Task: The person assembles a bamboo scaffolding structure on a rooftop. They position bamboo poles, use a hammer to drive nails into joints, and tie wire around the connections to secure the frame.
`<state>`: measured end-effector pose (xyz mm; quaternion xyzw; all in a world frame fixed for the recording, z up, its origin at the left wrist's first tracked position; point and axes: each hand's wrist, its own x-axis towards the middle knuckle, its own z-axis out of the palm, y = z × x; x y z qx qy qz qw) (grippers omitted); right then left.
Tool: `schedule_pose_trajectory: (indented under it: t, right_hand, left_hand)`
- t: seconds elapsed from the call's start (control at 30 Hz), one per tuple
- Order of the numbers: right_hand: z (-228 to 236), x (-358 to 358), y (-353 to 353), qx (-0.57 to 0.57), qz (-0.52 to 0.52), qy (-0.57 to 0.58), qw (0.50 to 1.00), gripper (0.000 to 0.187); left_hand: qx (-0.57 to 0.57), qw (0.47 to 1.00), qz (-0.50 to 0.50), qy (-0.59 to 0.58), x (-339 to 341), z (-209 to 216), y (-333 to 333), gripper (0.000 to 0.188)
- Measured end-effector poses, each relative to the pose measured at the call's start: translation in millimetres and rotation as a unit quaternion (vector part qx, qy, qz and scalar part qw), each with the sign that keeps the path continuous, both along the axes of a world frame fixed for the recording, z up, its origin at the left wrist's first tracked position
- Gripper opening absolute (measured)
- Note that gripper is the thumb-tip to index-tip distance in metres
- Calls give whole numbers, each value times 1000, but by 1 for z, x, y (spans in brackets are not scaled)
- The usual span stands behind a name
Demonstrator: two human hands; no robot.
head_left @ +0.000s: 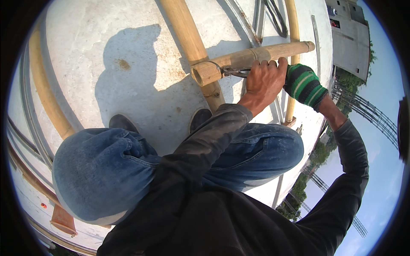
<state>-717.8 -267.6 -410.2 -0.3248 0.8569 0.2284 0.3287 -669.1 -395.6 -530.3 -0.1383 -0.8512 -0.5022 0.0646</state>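
A bamboo pole with a hollow cut end lies across a longer bamboo pole. Dark metal pliers lie along the side of the upper pole, their jaws by a thin wire loop near the crossing. Bare and closed, my left hand grips the pliers' handles just beside the bamboo. My right hand, in a green and black striped glove, is closed right against my left hand. Its fingers are partly hidden, and what they hold cannot be made out.
Another bamboo pole passes under the upper pole's far part. Metal channels and a black cable loop lie beyond. A curved bamboo pole is at left. Past the pale surface's right edge show a building and steel rods.
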Motion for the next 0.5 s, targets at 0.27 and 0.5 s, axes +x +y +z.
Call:
schedule_pose_trajectory:
  t: [0.27,0.5]
  right_hand:
    - [-4,-3,5,-8,21,12,1000,14]
    - [-4,-2,2,22,2,16,1000,15]
  left_hand:
    - [5,1000,8,13,-5,-3,1,16]
    - [5,1000,-9,2,-5,-2,-2,14]
